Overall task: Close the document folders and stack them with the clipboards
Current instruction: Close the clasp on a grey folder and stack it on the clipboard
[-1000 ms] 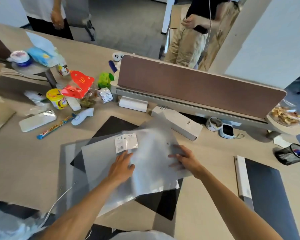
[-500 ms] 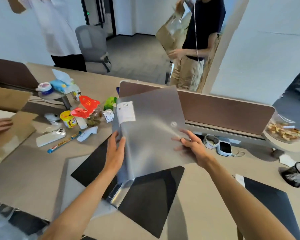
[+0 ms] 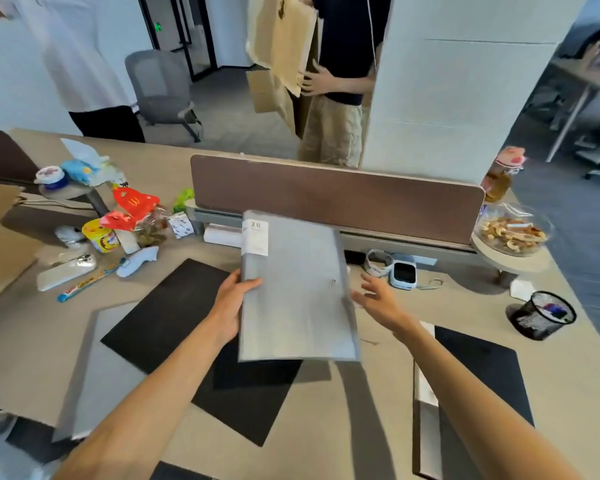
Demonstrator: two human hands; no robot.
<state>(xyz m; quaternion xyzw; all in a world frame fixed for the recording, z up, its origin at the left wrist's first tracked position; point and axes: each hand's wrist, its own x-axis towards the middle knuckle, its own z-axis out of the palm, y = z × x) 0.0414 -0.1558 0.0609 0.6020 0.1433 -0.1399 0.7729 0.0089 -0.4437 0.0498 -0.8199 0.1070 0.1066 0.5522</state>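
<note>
Desk (image 3: 361,410) (black clipboards (image 3: 174,317) atop)

The translucent grey plastic document folder (image 3: 297,292), which a second earlier lay open and flat on the black rectangular board (image 3: 174,317), was lifted clear of the worktop (image 3: 361,403) and folded shut, its white label at the upper left. The left hand (image 3: 234,299) shifted from pressing on top to gripping the folder's left edge, and the right hand (image 3: 378,301) came off the sheet, fingers (image 3: 368,280) spread beside its right edge
</note>
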